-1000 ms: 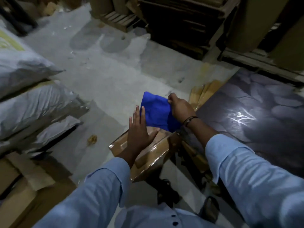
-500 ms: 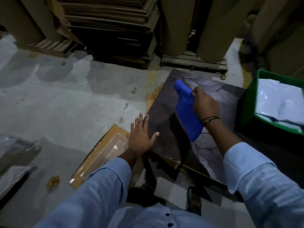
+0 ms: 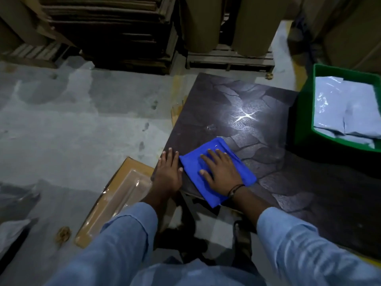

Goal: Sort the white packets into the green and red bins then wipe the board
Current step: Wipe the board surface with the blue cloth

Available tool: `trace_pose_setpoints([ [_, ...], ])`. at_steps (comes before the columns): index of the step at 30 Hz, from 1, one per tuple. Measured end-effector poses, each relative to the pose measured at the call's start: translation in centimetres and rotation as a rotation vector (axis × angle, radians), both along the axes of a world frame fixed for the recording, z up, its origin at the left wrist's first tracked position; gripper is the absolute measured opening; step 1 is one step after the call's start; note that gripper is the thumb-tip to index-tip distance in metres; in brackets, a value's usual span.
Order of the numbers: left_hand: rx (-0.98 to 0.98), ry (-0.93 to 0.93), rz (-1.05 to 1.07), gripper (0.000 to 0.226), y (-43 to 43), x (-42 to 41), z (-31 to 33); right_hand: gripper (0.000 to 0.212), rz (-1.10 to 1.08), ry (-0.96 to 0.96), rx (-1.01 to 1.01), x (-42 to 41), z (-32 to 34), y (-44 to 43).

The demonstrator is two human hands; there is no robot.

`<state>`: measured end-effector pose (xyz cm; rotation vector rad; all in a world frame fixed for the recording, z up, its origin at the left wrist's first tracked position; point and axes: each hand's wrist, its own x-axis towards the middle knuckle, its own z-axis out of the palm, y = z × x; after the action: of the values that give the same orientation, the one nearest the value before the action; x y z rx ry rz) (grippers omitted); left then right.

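Board [image 3: 206,104] sits low, its near corner under both hands. Right grip [image 3: 221,170], fingers flat and released, presses the folded blue cloth [image 3: 245,174] down at 6 o'clock on the board, likely to start a wiping stroke. Left grip [image 3: 168,172], also flat, holding nothing, rests on the 7 o'clock edge, probably steadying it. Green bin [image 3: 305,112] at 2 o'clock, just beside the board, holds white packets [image 3: 346,108]; sorting looks done.

My left hand [image 3: 168,174] lies flat with fingers straight, and my right hand [image 3: 221,170] presses palm-down just beside it, fingers spread.
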<state>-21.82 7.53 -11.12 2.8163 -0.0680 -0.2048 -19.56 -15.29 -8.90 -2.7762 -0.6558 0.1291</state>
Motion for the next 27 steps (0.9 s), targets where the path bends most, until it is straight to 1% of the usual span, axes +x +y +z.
trace_pose_setpoints([
  [2, -0.02, -0.006, -0.006, 0.066, 0.1, 0.7, -0.5, 0.065, -0.008, 0.036, -0.081, -0.8, -1.6, 0.8],
  [4, 0.012, 0.015, -0.021, 0.07, 0.1, 1.8, -0.4, 0.068, 0.001, 0.014, -0.142, -1.2, -2.8, 1.0],
  [5, 0.031, 0.025, -0.033, 0.073, 0.1, 2.4, -0.5, 0.07, 0.051, -0.009, -0.166, -1.0, -3.1, 1.0],
  [7, 0.059, 0.022, -0.072, 0.079, 0.4, 3.3, -0.6, 0.072, 0.216, -0.073, -0.182, -0.2, -2.9, 0.4],
  [8, 0.064, 0.015, -0.088, 0.08, 0.5, 4.0, -1.1, 0.071, 0.253, -0.09, -0.185, 0.9, -3.1, 0.0],
  [9, 0.066, -0.008, -0.099, 0.078, 0.6, 4.7, -1.5, 0.069, 0.229, -0.098, -0.194, 2.4, -3.4, -0.4],
  [10, 0.068, -0.036, -0.102, 0.075, 0.6, 5.4, -1.9, 0.067, 0.132, -0.098, -0.191, 4.1, -3.6, -0.7],
  [12, 0.054, -0.087, -0.105, 0.071, 0.7, 6.3, -2.8, 0.066, -0.164, -0.064, -0.17, 7.4, -4.1, -0.7],
  [13, 0.047, -0.109, -0.113, 0.07, 0.8, 6.5, -3.2, 0.067, -0.279, -0.049, -0.172, 8.7, -4.2, -0.5],
  [14, 0.042, -0.134, -0.122, 0.07, 0.9, 6.6, -3.5, 0.068, -0.348, -0.039, -0.18, 9.7, -4.4, 0.0],
  [15, 0.036, -0.151, -0.128, 0.07, 1.0, 6.5, -3.8, 0.069, -0.368, -0.03, -0.184, 10.2, -4.5, 0.6],
  [17, 0.026, -0.167, -0.137, 0.069, 1.1, 6.5, -4.0, 0.071, -0.268, -0.035, -0.182, 9.3, -4.3, 1.6],
  [21, 0.017, -0.172, -0.143, 0.07, 1.1, 6.4, -4.1, 0.075, 0.174, -0.055, -0.199, 2.4, -3.3, 0.7],
  [23, 0.032, -0.174, -0.141, 0.069, 1.1, 6.4, -4.2, 0.076, 0.337, -0.055, -0.202, -0.4, -2.7, -1.1],
  [24, 0.046, -0.179, -0.139, 0.069, 1.1, 6.4, -4.2, 0.076, 0.379, -0.057, -0.208, -0.6, -2.5, -1.9],
  [25, 0.055, -0.181, -0.137, 0.069, 1.1, 6.4, -4.1, 0.075, 0.373, -0.067, -0.213, 0.0, -2.5, -2.6],
  [26, 0.059, -0.181, -0.133, 0.069, 1.1, 6.4, -4.0, 0.073, 0.315, -0.073, -0.219, 1.3, -2.9, -3.0],
  [27, 0.063, -0.181, -0.13, 0.069, 1.0, 6.4, -3.9, 0.07, 0.208, -0.079, -0.226, 2.9, -3.3, -3.0],
])
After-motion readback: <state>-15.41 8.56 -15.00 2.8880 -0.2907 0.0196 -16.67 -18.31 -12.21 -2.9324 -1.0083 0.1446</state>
